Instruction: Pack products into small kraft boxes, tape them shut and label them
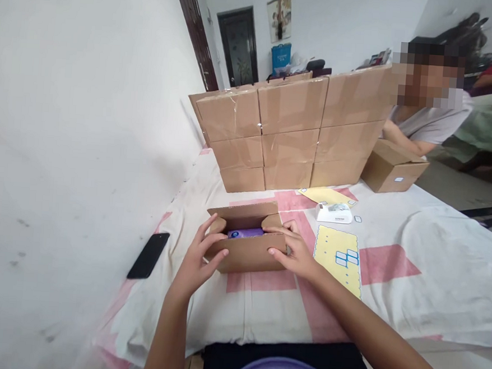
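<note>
A small open cardboard box point(247, 255) rests on the pink-and-white sheet in front of me, with a purple item point(246, 233) lying inside. My left hand point(201, 254) clasps the box's left end, its fingers curled over the side flap. On the opposite end my right hand point(294, 248) grips the box, thumb on the front wall and fingers folding the right flap inward. The back flap stands up.
A wall of taped cardboard boxes point(289, 131) stands behind. A black phone point(149, 255) lies at the left. A yellow label sheet point(340, 257) and a white device point(334, 213) lie at the right. Another person point(428, 116) sits by an open box point(392, 166).
</note>
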`<state>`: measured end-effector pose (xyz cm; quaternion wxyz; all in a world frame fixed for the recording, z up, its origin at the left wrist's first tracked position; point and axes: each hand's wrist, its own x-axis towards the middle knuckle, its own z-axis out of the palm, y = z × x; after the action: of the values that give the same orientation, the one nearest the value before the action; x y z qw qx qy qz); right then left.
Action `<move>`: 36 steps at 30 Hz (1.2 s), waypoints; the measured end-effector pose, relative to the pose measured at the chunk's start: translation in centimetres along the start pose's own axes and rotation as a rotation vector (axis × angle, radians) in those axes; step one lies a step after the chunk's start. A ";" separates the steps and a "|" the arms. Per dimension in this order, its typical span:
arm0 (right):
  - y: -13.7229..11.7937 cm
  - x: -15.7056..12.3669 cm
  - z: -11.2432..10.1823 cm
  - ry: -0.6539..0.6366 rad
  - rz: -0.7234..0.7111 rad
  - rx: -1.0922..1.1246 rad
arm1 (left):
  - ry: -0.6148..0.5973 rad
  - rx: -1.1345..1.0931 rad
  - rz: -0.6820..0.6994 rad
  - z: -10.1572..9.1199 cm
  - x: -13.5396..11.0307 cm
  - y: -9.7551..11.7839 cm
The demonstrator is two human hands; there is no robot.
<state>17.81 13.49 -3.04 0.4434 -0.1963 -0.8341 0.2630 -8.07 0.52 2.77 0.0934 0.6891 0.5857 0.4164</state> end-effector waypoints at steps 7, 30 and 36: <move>1.4 0.5 -0.3 0.095 0.107 0.022 | 0.192 -0.291 -0.099 2.5 1.0 -2.7; 1.5 4.1 -1.4 0.099 -0.037 -0.075 | 0.020 0.347 -0.289 3.5 2.2 -0.1; 0.9 4.1 -1.3 0.137 -0.077 -0.128 | -0.033 0.649 -0.099 5.2 2.3 2.1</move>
<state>16.79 16.86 -0.41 0.4959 -0.2095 -0.8238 0.1775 -3.05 3.79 1.84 -0.1015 0.6604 0.7189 0.1918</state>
